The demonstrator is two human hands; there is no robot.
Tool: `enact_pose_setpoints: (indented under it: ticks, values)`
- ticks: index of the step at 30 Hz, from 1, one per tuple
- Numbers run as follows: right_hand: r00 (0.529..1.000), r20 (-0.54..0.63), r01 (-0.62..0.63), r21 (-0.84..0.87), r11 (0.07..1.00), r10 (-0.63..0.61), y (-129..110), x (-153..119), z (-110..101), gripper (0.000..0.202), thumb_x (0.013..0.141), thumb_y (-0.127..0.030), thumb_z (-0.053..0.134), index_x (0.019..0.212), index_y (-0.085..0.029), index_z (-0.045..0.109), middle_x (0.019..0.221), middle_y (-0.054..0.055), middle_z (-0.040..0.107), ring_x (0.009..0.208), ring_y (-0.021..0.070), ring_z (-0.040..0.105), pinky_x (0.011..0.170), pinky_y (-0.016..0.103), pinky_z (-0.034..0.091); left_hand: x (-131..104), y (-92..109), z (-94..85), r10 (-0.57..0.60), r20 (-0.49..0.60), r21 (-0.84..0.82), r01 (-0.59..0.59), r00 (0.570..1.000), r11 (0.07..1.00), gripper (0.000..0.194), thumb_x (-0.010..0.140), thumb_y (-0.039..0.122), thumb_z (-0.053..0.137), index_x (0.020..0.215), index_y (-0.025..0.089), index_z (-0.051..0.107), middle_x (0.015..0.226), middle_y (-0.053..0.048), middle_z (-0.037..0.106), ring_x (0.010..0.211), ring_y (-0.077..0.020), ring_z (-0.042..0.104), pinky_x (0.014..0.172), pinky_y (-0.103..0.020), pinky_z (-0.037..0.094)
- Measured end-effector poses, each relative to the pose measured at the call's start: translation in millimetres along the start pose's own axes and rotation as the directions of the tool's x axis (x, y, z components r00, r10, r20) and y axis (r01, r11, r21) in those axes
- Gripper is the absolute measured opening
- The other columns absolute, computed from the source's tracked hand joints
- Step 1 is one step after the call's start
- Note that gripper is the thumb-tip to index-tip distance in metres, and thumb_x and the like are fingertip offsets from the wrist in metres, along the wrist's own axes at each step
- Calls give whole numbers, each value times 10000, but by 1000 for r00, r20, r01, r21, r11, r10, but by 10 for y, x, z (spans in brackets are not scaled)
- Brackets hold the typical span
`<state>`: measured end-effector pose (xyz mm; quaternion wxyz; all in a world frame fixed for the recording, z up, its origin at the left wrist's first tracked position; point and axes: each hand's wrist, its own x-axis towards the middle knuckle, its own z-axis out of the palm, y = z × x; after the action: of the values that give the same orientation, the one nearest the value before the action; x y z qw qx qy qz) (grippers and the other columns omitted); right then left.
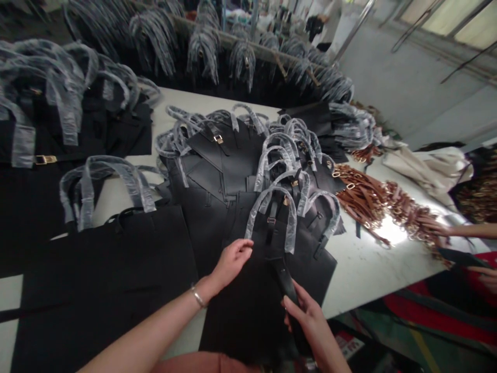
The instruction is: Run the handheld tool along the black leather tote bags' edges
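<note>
A black leather bag panel point(240, 311) lies in front of me, with two arched handles wrapped in clear plastic point(290, 228). My left hand point(233, 261), fingers curled together, is at the lower left end of the front handle; whatever its fingers pinch is hidden. Below the handles, my right hand point(305, 311) is closed around a black leather strap point(286, 280). That strap runs up to the middle of the panel. Just above it, a short buckled tab point(272, 221) sits between the handle ends.
More black bag panels point(202, 181) with wrapped handles are piled behind, and another panel point(155, 259) lies left. Brown straps with gold rings point(361, 194) are heaped at right, where another person's hand point(435, 227) touches them. Handles hang along a rack point(240, 57) behind.
</note>
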<state>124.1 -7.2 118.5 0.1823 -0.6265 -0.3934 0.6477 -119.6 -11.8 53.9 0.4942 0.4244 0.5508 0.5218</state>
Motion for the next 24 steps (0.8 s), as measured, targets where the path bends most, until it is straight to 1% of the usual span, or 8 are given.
enact_pose_setpoints:
  ticks: [1, 3, 5, 8, 11, 15, 19, 24]
  values:
    - [1000, 12, -17, -1, 1000, 17, 31, 20, 12, 888, 618, -522, 847, 1349, -156, 500, 696, -13, 662, 468, 120, 547, 418, 238, 436, -104, -100, 9, 101, 61, 230, -113, 993, 967, 280, 936, 314, 533, 1160, 191, 648, 1215, -121, 654, 1140, -254, 606, 1017, -472, 467]
    - [999, 27, -37, -6, 999, 37, 67, 73, 47, 873, 633, -511, 839, 1353, -154, 498, 696, -15, 657, 453, 115, 545, 403, 235, 433, -314, -290, 36, 237, 263, 550, -347, 935, 760, 290, 914, 206, 553, 1190, 208, 644, 1272, -98, 640, 1286, -264, 510, 1123, -520, 357]
    - [999, 34, -33, -14, 999, 33, 59, 138, 97, 848, 649, -509, 826, 1348, -150, 509, 688, -15, 652, 446, 114, 544, 399, 235, 436, -474, -438, 67, 271, 390, 683, -474, 880, 556, 387, 907, 127, 533, 1285, 196, 583, 1387, -97, 569, 1398, -255, 392, 1164, -523, 301]
    - [1000, 11, 15, -20, 1000, -14, -8, 217, 198, 844, 674, -515, 801, 1364, -132, 500, 709, -5, 656, 468, 113, 545, 422, 239, 446, -583, -583, 101, 291, 425, 744, -514, 857, 427, 474, 921, 77, 482, 1387, 159, 481, 1467, -112, 491, 1433, -220, 340, 1159, -451, 347]
    - [996, -15, 88, -38, 995, -89, -70, 205, 299, 898, 684, -519, 789, 1409, -112, 449, 804, 27, 682, 513, 112, 546, 460, 249, 459, -607, -689, 105, 324, 491, 704, -587, 809, 399, 512, 908, 29, 432, 1407, 142, 459, 1432, -120, 529, 1386, -205, 420, 1136, -427, 398]
    - [985, 160, 80, -104, 991, -63, -97, 107, 386, 872, 693, -476, 783, 1412, -112, 450, 889, 57, 691, 516, 101, 530, 467, 251, 448, -624, -754, 92, 362, 554, 630, -661, 750, 407, 469, 894, 30, 431, 1348, 108, 521, 1338, -148, 605, 1301, -218, 521, 1101, -430, 449]
    - [968, 252, 26, -138, 990, 9, -147, 175, 512, 852, 698, -482, 749, 1400, -98, 458, 816, 38, 671, 470, 98, 517, 429, 245, 418, -621, -697, 103, 353, 540, 604, -644, 764, 470, 415, 912, 83, 470, 1321, 104, 540, 1279, -144, 641, 1238, -212, 570, 1110, -423, 442]
    - [953, 302, 97, -191, 977, -35, -248, 333, 715, 790, 744, -443, 716, 1415, -116, 458, 765, 17, 662, 495, 115, 539, 454, 251, 436, -613, -659, 127, 356, 508, 589, -617, 785, 521, 334, 922, 110, 506, 1246, 129, 587, 1201, -108, 678, 1202, -205, 590, 1105, -392, 437]
